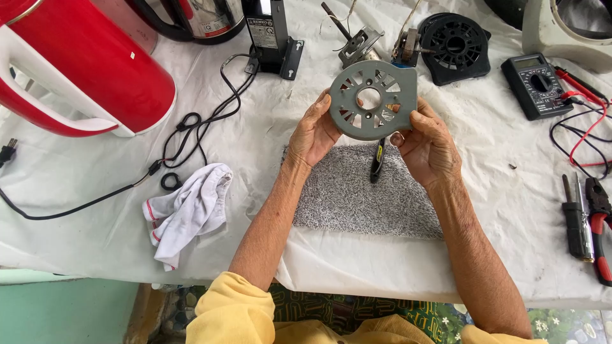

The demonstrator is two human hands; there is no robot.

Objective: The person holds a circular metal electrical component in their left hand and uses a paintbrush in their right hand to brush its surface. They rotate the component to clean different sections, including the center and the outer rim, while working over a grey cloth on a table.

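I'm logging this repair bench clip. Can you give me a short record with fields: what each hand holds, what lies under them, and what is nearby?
left hand: grips the left edge of the grey vented plate
right hand: grips the plate's right edge
under hands: grey fuzzy mat, with a black-handled tool on it
left side: white rag, red kettle
right side: multimeter, pliers

— What's cut off? 
— The red kettle (83, 70) at the left edge and the white housing (567, 32) top right.
— Hidden?
— The screwdriver's (378, 159) tip, behind the grey motor cover (373, 99).
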